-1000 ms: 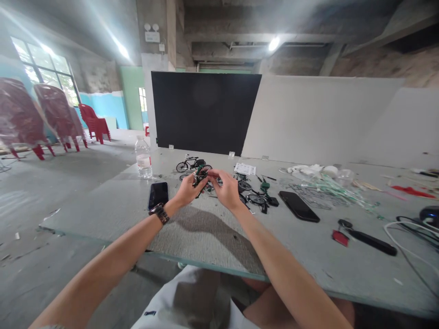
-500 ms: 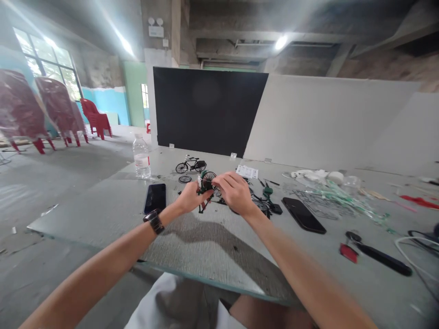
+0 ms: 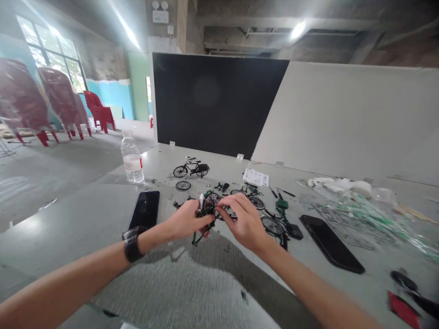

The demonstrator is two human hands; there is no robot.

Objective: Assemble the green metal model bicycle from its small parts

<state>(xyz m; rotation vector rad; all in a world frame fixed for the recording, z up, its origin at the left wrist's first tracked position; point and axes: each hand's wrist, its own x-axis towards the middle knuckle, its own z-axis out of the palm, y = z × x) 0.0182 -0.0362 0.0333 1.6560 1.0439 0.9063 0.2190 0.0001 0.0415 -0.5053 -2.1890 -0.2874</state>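
Head camera: both hands meet over the middle of the gray tabletop (image 3: 85,214). The left hand (image 3: 185,224) pinches a green toy bike (image 3: 211,201). The right hand (image 3: 245,224) pinches its other side with bent fingers. A black phone (image 3: 144,209) lies just left. A finished black bike (image 3: 191,169) stands nearer the far edge.

Part-built green model bike (image 3: 205,218), dark spoked wheel (image 3: 211,201) at top, thin frame end pointing down-left, whole thing tilted, pinched btwn left hand (image 3: 185,220) & right hand (image 3: 244,223), just above table (image 3: 85,214), front-centre, fine detail blurred
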